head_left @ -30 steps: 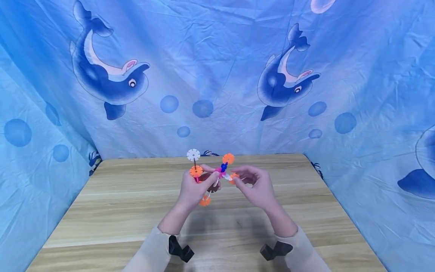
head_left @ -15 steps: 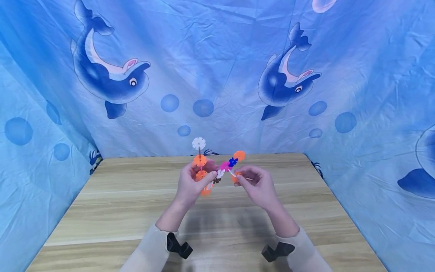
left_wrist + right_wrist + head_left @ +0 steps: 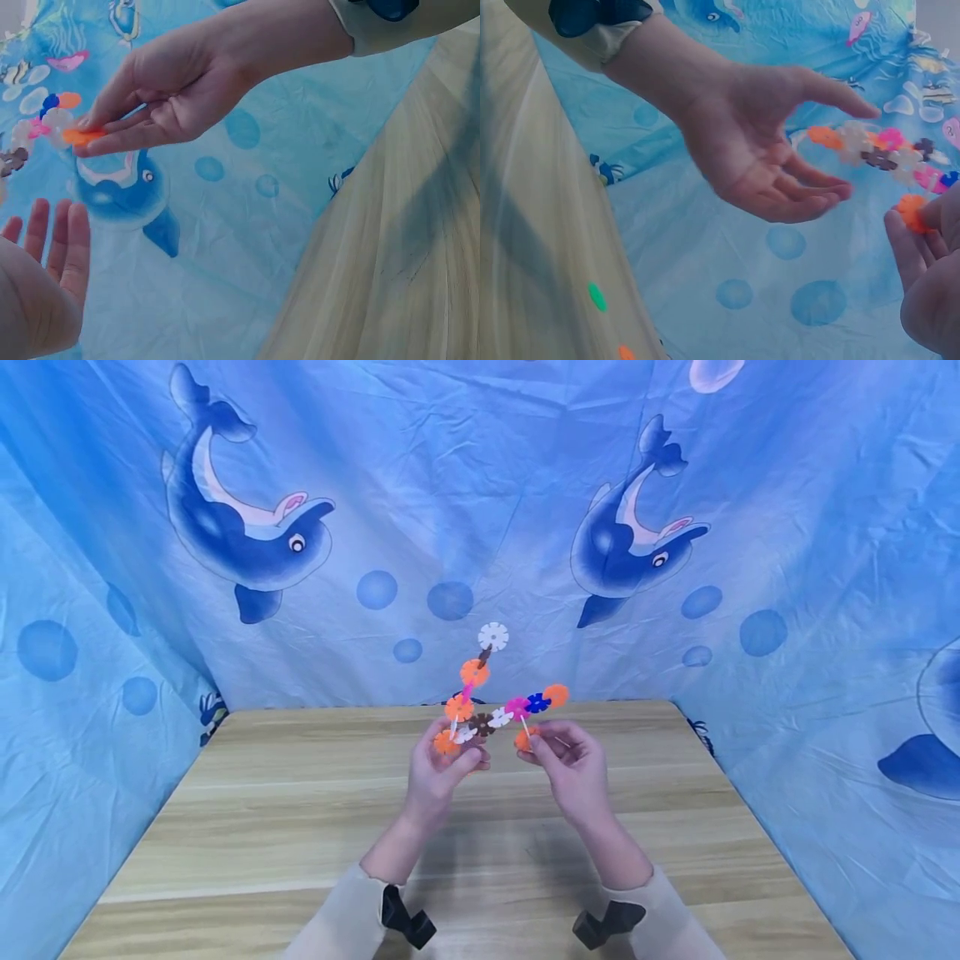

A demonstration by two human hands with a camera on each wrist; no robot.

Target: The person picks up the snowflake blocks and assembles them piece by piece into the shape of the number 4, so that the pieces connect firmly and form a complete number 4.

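A branching chain of linked plastic snowflake discs (image 3: 483, 724), in orange, white, brown, pink and blue, is up in the air between the hands. My right hand (image 3: 581, 768) pinches an orange snowflake disc (image 3: 527, 739) at the chain's right side, below the pink disc (image 3: 517, 708). Beside the left part of the chain is my left hand (image 3: 437, 777). In the right wrist view that left hand (image 3: 742, 142) has its thumb and fingers spread apart, with the discs beyond them. A white disc (image 3: 493, 637) tops the upward branch.
Beneath the hands lies a wood-grain table (image 3: 262, 827). Blue curtains (image 3: 480, 527) printed with dolphins surround it on the back and sides. A green piece (image 3: 598, 297) and an orange piece (image 3: 626, 352) lie on the table in the right wrist view.
The chain has swung up and to the right, so more discs show. My left hand's fingers have come off it. The right hand still pinches the orange disc.
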